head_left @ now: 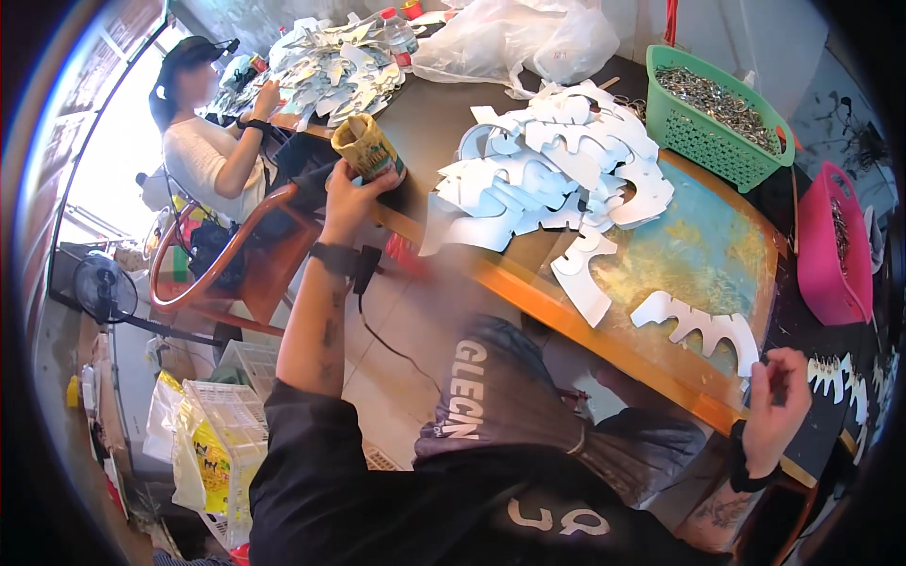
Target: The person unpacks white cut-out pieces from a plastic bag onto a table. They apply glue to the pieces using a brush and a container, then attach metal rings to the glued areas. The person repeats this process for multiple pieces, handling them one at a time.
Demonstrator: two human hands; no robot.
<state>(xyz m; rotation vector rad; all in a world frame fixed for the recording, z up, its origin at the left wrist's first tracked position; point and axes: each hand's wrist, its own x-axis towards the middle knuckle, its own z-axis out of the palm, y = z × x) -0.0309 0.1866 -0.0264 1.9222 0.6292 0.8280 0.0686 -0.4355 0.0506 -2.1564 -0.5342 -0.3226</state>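
My left hand (349, 202) is wrapped round a used, smeared can (364, 143) with a yellowish rim and a green-and-red label, at the table's left edge. My right hand (778, 406) is at the table's right front corner with its fingers curled together. Whatever they may pinch is too small to make out. Close beside those fingertips lies the end of a white curved piece with notched edges (703, 325). A similar white piece (583, 278) overhangs the wooden edge, and a large heap of such white cut-outs (557, 160) covers the middle of the table.
A green basket (713, 141) of small metal parts stands at the back right, and a pink basket (830, 255) beyond the board. White pieces with metal clips (826, 375) lie far right. A plastic bag (519, 42) sits behind the heap. Another person (212, 160) sits at the left.
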